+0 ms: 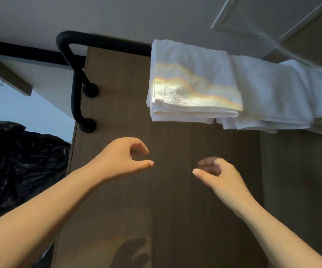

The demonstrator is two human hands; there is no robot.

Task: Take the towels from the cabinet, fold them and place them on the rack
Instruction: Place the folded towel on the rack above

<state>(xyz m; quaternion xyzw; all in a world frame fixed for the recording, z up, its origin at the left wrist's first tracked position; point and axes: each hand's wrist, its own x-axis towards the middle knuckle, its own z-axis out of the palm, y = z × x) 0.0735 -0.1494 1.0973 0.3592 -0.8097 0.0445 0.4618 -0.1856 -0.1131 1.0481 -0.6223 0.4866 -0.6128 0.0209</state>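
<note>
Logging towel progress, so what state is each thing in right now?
rack: holds towels, left end bare
left towel: folded, draped over rack
right towels: folded, draped, overlapping
left hand: empty, fingers loosely curled
right hand: empty, fingers loosely curled

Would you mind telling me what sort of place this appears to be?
Probably a hotel or guest bathroom, though I can't be sure. Folded white towels hang over a black tube rack fixed to a wood-panelled wall, and the black bin bag hints at housekeeping.
</note>
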